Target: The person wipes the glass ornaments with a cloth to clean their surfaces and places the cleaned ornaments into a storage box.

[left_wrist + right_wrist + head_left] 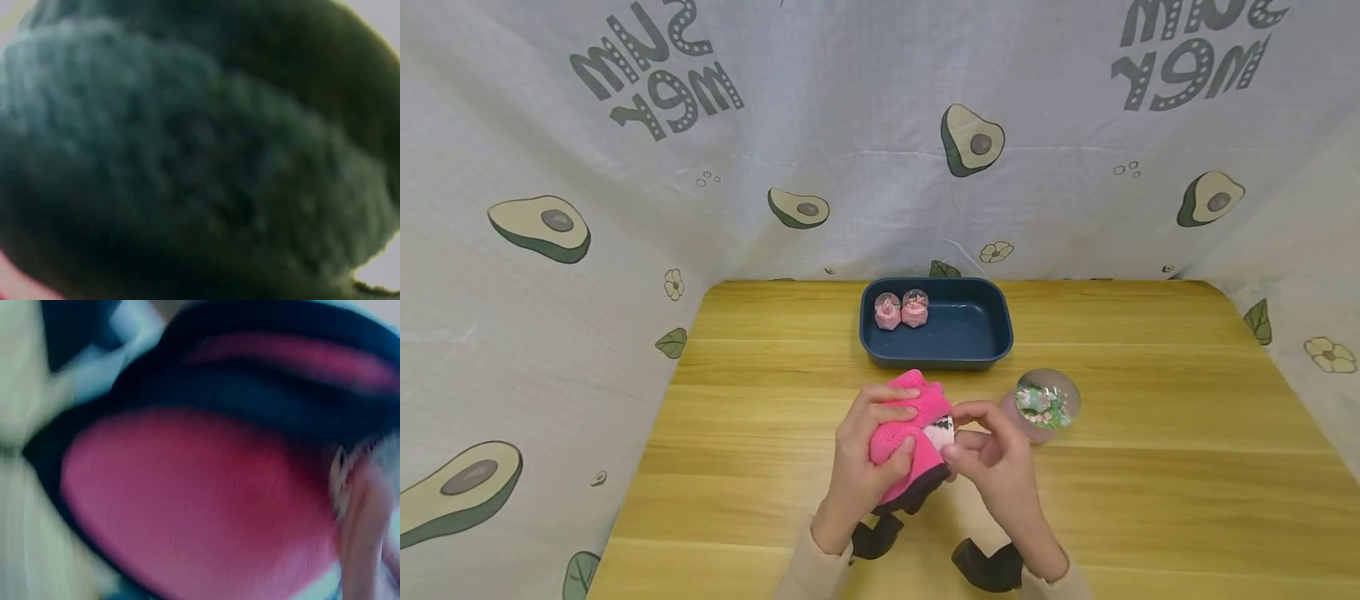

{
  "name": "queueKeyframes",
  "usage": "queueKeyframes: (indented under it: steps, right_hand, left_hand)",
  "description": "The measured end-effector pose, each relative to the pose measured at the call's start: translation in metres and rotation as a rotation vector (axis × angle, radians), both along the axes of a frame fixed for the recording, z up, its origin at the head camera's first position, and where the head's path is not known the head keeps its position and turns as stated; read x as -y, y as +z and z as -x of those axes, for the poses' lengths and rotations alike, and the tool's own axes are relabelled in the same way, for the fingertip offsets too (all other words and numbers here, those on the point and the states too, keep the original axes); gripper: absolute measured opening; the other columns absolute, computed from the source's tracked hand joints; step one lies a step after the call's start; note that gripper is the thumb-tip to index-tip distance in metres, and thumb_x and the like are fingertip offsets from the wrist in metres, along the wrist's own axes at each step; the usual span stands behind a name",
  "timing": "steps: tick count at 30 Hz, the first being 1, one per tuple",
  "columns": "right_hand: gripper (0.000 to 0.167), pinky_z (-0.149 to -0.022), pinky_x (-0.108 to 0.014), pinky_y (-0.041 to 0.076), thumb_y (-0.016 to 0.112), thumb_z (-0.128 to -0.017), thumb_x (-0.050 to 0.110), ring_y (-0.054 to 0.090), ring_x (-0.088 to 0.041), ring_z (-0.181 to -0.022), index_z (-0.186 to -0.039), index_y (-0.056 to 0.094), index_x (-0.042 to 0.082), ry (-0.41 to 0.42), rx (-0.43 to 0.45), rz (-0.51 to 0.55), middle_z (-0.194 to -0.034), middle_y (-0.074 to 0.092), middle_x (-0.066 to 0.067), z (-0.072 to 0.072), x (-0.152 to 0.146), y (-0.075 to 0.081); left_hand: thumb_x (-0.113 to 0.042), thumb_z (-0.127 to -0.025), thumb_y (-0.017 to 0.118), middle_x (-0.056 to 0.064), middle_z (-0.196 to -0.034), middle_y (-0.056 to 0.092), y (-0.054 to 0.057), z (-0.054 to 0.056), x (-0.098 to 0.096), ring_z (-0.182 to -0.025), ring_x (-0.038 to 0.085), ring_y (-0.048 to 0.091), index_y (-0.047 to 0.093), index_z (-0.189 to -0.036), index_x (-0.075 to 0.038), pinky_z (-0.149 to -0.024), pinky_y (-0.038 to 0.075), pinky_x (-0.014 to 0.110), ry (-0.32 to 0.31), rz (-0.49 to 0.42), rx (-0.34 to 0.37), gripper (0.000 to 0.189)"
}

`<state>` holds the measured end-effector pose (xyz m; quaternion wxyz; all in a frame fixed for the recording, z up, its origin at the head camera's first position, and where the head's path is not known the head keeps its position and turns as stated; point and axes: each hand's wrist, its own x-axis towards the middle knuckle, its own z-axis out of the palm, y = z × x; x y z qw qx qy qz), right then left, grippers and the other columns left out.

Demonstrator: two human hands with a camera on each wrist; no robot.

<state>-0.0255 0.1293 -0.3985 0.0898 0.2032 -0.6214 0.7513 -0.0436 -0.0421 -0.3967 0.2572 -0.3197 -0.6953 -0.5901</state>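
Fingers of your left hand (859, 454) grip a fuzzy bright-pink, dark-edged cloth (923, 460) folded round a white, black-patterned object (940, 433) over the table (737, 433); your right hand (1009, 471) pinches its exposed end, which faces that nearer hand. Long axis unclear.

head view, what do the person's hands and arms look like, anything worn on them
The left hand and right hand are both ungloved. Plain beige sleeves end near the wrists. Curved black pieces show by both wrists, probably wrist-camera gear.
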Motion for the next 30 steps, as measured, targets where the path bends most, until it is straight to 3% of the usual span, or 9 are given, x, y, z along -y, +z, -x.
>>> queueKeyframes:
  steps: [3, 6, 9, 14, 16, 19, 21, 24, 30]
  right_hand:
    - [0.025, -0.042, -0.028, 0.05, 0.055, -0.084, -0.014, 0.057, -0.012, -0.049, -0.104, 0.058, 0.0, -0.034, 0.181, 0.014, -0.09, 0.058, -0.01, -0.003, 0.003, 0.006]
    - [0.023, -0.044, -0.029, 0.052, 0.055, -0.086, -0.012, 0.057, -0.014, -0.05, -0.107, 0.056, -0.003, -0.041, 0.2, -0.032, -0.09, 0.056, -0.012, -0.005, 0.004, 0.009]
    - [0.034, -0.055, -0.028, 0.055, 0.062, -0.084, -0.011, 0.062, -0.014, -0.064, -0.117, 0.052, -0.009, -0.03, 0.032, -0.143, -0.099, 0.055, -0.011, -0.005, 0.002, 0.007]
    - [0.05, -0.076, -0.024, 0.054, 0.072, -0.085, 0.01, 0.062, -0.015, -0.089, -0.123, 0.049, -0.013, -0.057, -0.357, -0.274, -0.113, 0.055, -0.017, 0.003, -0.002, 0.001]
    - [0.051, -0.079, -0.024, 0.053, 0.07, -0.087, 0.018, 0.061, -0.016, -0.091, -0.119, 0.051, -0.016, -0.067, -0.46, -0.274, -0.111, 0.056, -0.02, 0.007, -0.003, 0.0]
    - [0.05, -0.077, -0.021, 0.053, 0.071, -0.086, 0.021, 0.063, -0.015, -0.085, -0.113, 0.054, -0.018, -0.09, -0.522, -0.258, -0.104, 0.059, -0.02, 0.01, -0.004, 0.0]
    - [0.051, -0.073, -0.021, 0.054, 0.073, -0.085, 0.021, 0.064, -0.014, -0.08, -0.11, 0.054, -0.019, -0.103, -0.501, -0.235, -0.098, 0.061, -0.018, 0.01, -0.003, -0.002]
    - [0.044, -0.065, -0.02, 0.055, 0.075, -0.083, 0.012, 0.065, -0.012, -0.074, -0.108, 0.055, -0.018, -0.112, -0.373, -0.177, -0.095, 0.065, -0.012, 0.007, -0.001, -0.006]
    - [0.018, -0.045, -0.027, 0.052, 0.055, -0.083, -0.016, 0.061, -0.011, -0.055, -0.097, 0.056, -0.005, -0.018, 0.086, -0.003, -0.082, 0.066, -0.005, -0.002, 0.0, -0.003]
  left_hand:
    - [-0.027, -0.092, 0.057, 0.015, -0.114, 0.057, -0.001, 0.001, 0.0, -0.105, 0.029, 0.058, 0.057, -0.103, -0.005, -0.084, 0.054, 0.038, -0.001, 0.024, -0.027, 0.024]
    - [-0.025, -0.091, 0.057, 0.015, -0.113, 0.058, -0.001, 0.001, -0.001, -0.105, 0.028, 0.058, 0.058, -0.102, -0.004, -0.083, 0.054, 0.038, 0.014, -0.013, 0.006, 0.024]
    - [-0.024, -0.09, 0.058, 0.015, -0.113, 0.059, -0.001, 0.001, -0.001, -0.107, 0.027, 0.058, 0.057, -0.103, -0.003, -0.084, 0.054, 0.038, 0.029, -0.102, 0.096, 0.025]
    - [-0.023, -0.088, 0.059, 0.014, -0.116, 0.059, 0.001, 0.001, 0.0, -0.111, 0.028, 0.056, 0.057, -0.104, -0.003, -0.086, 0.052, 0.038, 0.011, -0.194, 0.216, 0.026]
    - [-0.024, -0.089, 0.059, 0.014, -0.115, 0.059, 0.002, 0.0, 0.001, -0.111, 0.028, 0.057, 0.057, -0.103, -0.002, -0.087, 0.052, 0.038, -0.007, -0.193, 0.223, 0.026]
    - [-0.024, -0.089, 0.058, 0.014, -0.115, 0.059, 0.001, 0.0, 0.0, -0.11, 0.029, 0.057, 0.056, -0.103, -0.001, -0.087, 0.052, 0.039, -0.027, -0.183, 0.219, 0.027]
    - [-0.025, -0.089, 0.058, 0.014, -0.114, 0.059, 0.001, -0.001, 0.0, -0.109, 0.028, 0.057, 0.056, -0.102, -0.002, -0.085, 0.053, 0.039, -0.027, -0.168, 0.205, 0.026]
    - [-0.027, -0.09, 0.057, 0.014, -0.113, 0.059, 0.0, 0.0, 0.001, -0.108, 0.027, 0.058, 0.057, -0.101, -0.003, -0.084, 0.053, 0.04, -0.018, -0.122, 0.162, 0.026]
    - [-0.025, -0.09, 0.058, 0.014, -0.113, 0.059, 0.002, -0.001, 0.001, -0.106, 0.027, 0.058, 0.058, -0.101, -0.006, -0.083, 0.054, 0.039, -0.023, -0.017, 0.058, 0.023]
